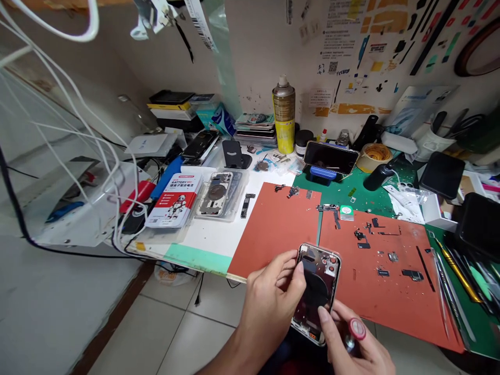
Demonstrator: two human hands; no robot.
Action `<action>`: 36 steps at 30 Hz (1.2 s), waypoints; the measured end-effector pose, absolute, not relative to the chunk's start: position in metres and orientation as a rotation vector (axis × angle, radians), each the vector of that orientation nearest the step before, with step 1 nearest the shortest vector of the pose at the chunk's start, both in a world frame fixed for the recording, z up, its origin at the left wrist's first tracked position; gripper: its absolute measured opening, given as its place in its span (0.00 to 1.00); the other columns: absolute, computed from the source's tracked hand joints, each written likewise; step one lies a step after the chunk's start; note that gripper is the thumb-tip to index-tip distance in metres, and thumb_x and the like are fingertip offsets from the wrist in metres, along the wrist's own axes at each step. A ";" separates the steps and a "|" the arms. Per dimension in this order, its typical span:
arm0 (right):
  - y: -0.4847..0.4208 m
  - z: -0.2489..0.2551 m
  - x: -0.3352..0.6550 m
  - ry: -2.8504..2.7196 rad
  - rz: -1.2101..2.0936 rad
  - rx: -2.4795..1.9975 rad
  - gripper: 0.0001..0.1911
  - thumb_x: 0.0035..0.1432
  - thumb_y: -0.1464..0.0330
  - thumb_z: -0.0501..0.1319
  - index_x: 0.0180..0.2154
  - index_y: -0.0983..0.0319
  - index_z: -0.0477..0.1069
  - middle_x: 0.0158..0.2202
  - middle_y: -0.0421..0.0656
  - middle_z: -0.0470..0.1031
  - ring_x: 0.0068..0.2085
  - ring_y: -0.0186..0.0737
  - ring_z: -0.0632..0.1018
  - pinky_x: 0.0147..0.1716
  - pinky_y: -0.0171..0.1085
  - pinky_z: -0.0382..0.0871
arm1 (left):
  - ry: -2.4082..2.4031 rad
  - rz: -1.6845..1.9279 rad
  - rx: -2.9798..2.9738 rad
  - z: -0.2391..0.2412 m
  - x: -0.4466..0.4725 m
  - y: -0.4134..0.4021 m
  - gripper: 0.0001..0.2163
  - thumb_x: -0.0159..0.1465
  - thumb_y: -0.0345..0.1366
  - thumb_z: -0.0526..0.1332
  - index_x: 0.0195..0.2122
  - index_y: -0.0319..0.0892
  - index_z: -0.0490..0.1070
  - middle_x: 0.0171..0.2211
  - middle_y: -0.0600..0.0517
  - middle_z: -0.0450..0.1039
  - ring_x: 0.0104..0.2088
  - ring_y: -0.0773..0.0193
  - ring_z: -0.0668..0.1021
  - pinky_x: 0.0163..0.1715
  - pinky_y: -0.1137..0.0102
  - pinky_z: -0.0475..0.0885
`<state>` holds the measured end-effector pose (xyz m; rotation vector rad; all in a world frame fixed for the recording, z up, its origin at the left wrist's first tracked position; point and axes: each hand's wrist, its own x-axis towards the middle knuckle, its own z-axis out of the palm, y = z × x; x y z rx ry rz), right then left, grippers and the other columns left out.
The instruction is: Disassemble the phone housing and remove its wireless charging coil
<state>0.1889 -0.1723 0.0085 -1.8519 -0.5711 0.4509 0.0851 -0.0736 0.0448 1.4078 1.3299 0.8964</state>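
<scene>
An opened phone housing (314, 291), with a dark inside, a round black coil pad and camera openings at its top right corner, is held tilted over the front edge of the bench. My left hand (269, 297) grips its left side, thumb on the upper left edge. At the lower right, my right hand (347, 338) pinches the housing, its thumb over the inside. A screwdriver (357, 329) with a round red-rimmed cap is tucked between the right fingers; its tip is hidden. Small phone parts (363, 237) lie scattered on the red mat (281, 224) beyond.
Tweezers (455, 291) and a yellow-handled tool (459, 271) lie at the right. A phone (331, 157) leans on a blue stand behind the mat. Left are a battery box (175, 200), another phone housing (215, 194) in a tray, and hanging white cables (78, 96). A spray can (284, 117) stands at the back.
</scene>
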 end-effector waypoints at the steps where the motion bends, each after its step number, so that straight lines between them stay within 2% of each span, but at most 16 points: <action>1: -0.172 0.008 0.193 -0.493 0.579 -1.851 0.19 0.51 0.52 0.74 0.35 0.61 0.85 0.24 0.41 0.79 0.22 0.36 0.76 0.27 0.34 0.75 | 1.277 0.853 1.321 0.045 0.082 -0.073 0.12 0.71 0.39 0.60 0.51 0.43 0.80 0.39 0.48 0.87 0.35 0.60 0.88 0.38 0.71 0.83; 3: -0.172 0.005 0.201 -0.352 0.839 -1.813 0.27 0.48 0.49 0.75 0.41 0.64 0.85 0.20 0.39 0.74 0.18 0.32 0.68 0.19 0.33 0.67 | 1.130 0.782 1.106 0.042 0.077 -0.074 0.16 0.73 0.41 0.58 0.57 0.42 0.76 0.42 0.46 0.87 0.38 0.59 0.87 0.42 0.68 0.83; 5: -0.173 0.000 0.209 -0.284 1.042 -1.731 0.32 0.48 0.47 0.75 0.45 0.66 0.84 0.18 0.37 0.69 0.17 0.29 0.64 0.17 0.32 0.62 | 0.957 0.721 0.891 0.036 0.074 -0.077 0.20 0.72 0.43 0.61 0.62 0.41 0.72 0.47 0.43 0.85 0.40 0.58 0.87 0.44 0.65 0.82; 8: -0.173 -0.004 0.215 -0.310 1.177 -1.646 0.33 0.49 0.48 0.76 0.47 0.67 0.84 0.19 0.36 0.67 0.18 0.29 0.65 0.18 0.32 0.62 | 0.826 0.667 0.700 0.026 0.077 -0.085 0.25 0.66 0.40 0.70 0.63 0.42 0.69 0.50 0.42 0.84 0.39 0.59 0.86 0.41 0.67 0.81; 11: -0.172 -0.001 0.212 -0.318 1.187 -1.636 0.30 0.51 0.49 0.75 0.46 0.66 0.84 0.19 0.35 0.66 0.19 0.28 0.64 0.19 0.31 0.61 | 0.891 0.678 0.649 0.019 0.083 -0.093 0.27 0.61 0.35 0.74 0.60 0.42 0.69 0.46 0.44 0.85 0.39 0.60 0.85 0.38 0.70 0.79; 16: -0.171 0.004 0.204 -0.356 1.032 -1.698 0.26 0.55 0.50 0.72 0.44 0.64 0.84 0.21 0.35 0.68 0.20 0.29 0.65 0.20 0.32 0.62 | 1.005 0.691 0.667 0.013 0.087 -0.099 0.27 0.60 0.33 0.72 0.59 0.42 0.67 0.39 0.48 0.86 0.35 0.59 0.85 0.37 0.68 0.79; 18: -0.171 0.003 0.207 -0.500 0.870 -1.764 0.22 0.56 0.52 0.72 0.43 0.62 0.84 0.26 0.38 0.75 0.23 0.32 0.71 0.22 0.32 0.68 | 1.025 0.690 0.675 0.013 0.087 -0.101 0.23 0.61 0.33 0.71 0.56 0.41 0.69 0.40 0.48 0.86 0.37 0.57 0.85 0.39 0.67 0.79; 20: -0.170 0.003 0.211 -0.696 0.634 -1.797 0.15 0.58 0.56 0.72 0.40 0.60 0.84 0.32 0.42 0.81 0.30 0.36 0.78 0.29 0.32 0.75 | 1.046 0.714 0.678 0.012 0.089 -0.103 0.18 0.62 0.33 0.70 0.52 0.41 0.72 0.42 0.47 0.86 0.39 0.57 0.85 0.41 0.67 0.79; 22: -0.167 0.006 0.215 -0.875 0.423 -1.775 0.08 0.60 0.61 0.71 0.38 0.58 0.83 0.37 0.42 0.83 0.35 0.37 0.82 0.35 0.32 0.77 | 1.069 0.750 0.689 0.011 0.090 -0.106 0.14 0.62 0.34 0.69 0.49 0.42 0.73 0.43 0.48 0.86 0.42 0.57 0.86 0.43 0.69 0.79; 24: -0.161 0.011 0.216 -0.990 0.282 -1.746 0.04 0.63 0.65 0.70 0.38 0.58 0.82 0.35 0.41 0.82 0.34 0.35 0.82 0.36 0.30 0.77 | 1.106 0.783 0.716 0.006 0.092 -0.110 0.14 0.63 0.34 0.69 0.48 0.43 0.73 0.44 0.49 0.86 0.43 0.58 0.86 0.44 0.69 0.80; 30: -0.144 0.019 0.206 -1.129 0.077 -1.670 0.02 0.65 0.71 0.67 0.39 0.62 0.80 0.35 0.42 0.81 0.33 0.33 0.82 0.35 0.28 0.77 | 1.249 0.853 0.903 -0.019 0.090 -0.129 0.14 0.67 0.40 0.67 0.52 0.46 0.75 0.50 0.47 0.85 0.47 0.54 0.87 0.47 0.66 0.82; 36: -0.136 0.016 0.201 -1.141 0.002 -1.676 0.02 0.66 0.72 0.67 0.39 0.62 0.80 0.36 0.42 0.81 0.33 0.32 0.82 0.37 0.28 0.76 | 1.420 0.903 1.098 -0.019 0.094 -0.140 0.12 0.65 0.39 0.67 0.50 0.50 0.79 0.46 0.51 0.87 0.46 0.55 0.88 0.46 0.70 0.82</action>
